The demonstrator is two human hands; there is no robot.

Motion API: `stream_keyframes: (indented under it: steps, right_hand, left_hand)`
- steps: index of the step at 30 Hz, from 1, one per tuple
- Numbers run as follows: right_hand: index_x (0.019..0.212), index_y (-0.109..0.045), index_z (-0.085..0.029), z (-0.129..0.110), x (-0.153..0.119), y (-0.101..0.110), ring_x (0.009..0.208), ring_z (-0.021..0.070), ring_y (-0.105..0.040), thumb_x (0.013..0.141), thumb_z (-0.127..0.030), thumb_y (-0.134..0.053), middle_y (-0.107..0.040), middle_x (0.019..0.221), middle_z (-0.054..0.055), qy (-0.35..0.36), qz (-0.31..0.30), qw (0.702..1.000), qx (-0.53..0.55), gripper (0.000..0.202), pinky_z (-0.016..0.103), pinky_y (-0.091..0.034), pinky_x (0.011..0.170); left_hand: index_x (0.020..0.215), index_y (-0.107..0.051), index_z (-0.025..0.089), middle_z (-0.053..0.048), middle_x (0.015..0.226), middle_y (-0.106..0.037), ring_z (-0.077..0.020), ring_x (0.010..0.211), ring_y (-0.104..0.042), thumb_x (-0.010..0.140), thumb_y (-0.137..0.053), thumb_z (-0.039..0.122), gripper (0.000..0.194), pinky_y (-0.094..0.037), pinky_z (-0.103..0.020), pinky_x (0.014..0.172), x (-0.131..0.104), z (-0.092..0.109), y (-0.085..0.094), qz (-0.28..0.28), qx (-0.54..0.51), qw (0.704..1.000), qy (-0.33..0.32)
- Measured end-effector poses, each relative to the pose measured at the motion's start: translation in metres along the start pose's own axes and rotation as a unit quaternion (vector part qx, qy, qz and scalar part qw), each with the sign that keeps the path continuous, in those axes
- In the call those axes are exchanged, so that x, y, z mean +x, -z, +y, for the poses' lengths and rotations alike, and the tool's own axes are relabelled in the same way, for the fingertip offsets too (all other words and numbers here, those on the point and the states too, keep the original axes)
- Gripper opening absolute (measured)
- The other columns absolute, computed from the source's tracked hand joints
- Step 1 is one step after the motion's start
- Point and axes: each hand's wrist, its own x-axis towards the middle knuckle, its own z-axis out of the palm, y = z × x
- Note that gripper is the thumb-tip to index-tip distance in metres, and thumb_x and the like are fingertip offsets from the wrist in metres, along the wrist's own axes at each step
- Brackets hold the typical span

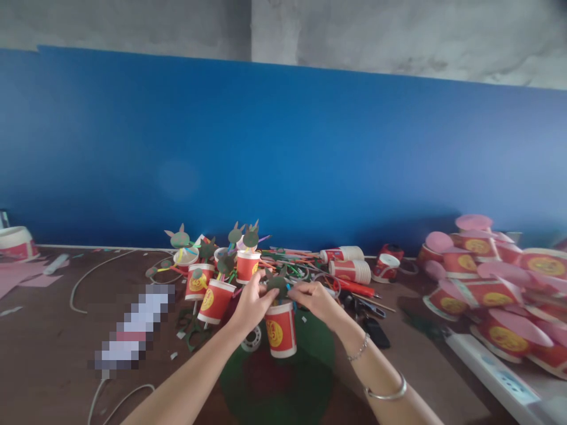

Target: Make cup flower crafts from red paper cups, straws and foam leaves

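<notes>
A red paper cup (280, 336) with a white rim and a yellow emblem hangs or stands upright below my hands. Above its rim is a dark green paper animal head (277, 284) with pointed ears. My left hand (257, 298) pinches this head from the left, thumb on its front. On the other side, my right hand (315, 297) has its fingers pressed together at a small blue strip (289, 289) by the head's edge. Just left of the cup lies a roll of tape (251, 339). Similar red cups (217, 301) with animal heads stand behind my left hand.
Behind are loose coloured sticks (292, 255) and stacked cups (349, 271). A red-handled tool (354, 287) and a black object (375, 332) lie to the right. Cups with pink discs (509, 289) pile up beyond a white power strip (491, 369). Green scissors (195, 336) lie left; a blue panel (283, 159) closes the back.
</notes>
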Motion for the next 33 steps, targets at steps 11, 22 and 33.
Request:
stream_keyframes:
  steps: [11,22,33]
  right_hand:
    - [0.061,-0.069,-0.014,0.026,0.008,0.004,0.044,0.0082,-0.040,0.055,-0.029,-0.075,-0.054,0.046,-0.003,-0.128,0.068,0.974,0.174,0.017,0.023,-0.026,0.045]
    - [0.065,-0.066,-0.015,0.034,0.010,0.010,0.053,0.0100,-0.047,0.055,-0.030,-0.074,-0.060,0.061,-0.001,-0.127,0.128,0.955,0.235,0.020,0.022,-0.033,0.050]
    - [0.064,-0.070,-0.015,0.007,0.000,-0.007,0.054,0.0111,-0.049,0.061,-0.034,-0.070,-0.060,0.055,-0.002,-0.076,-0.012,0.993,0.090,0.020,0.023,-0.035,0.054]
  left_hand:
    - [0.106,-0.056,0.019,-0.009,0.105,-0.063,-0.0227,0.102,-0.057,0.081,-0.054,0.034,0.029,-0.042,-0.035,0.089,-0.002,-0.005,0.003,0.078,0.141,0.980,-0.115]
    - [0.138,-0.024,0.023,-0.013,0.137,-0.042,-0.0264,0.120,-0.046,0.088,-0.035,0.051,0.059,-0.036,-0.043,0.099,-0.009,-0.012,-0.009,0.091,-0.016,0.996,0.013]
    - [0.106,-0.062,0.013,-0.010,0.093,-0.071,-0.0263,0.089,-0.064,0.076,-0.058,0.041,0.041,-0.048,-0.037,0.079,-0.004,-0.009,-0.013,-0.056,-0.096,0.992,0.052]
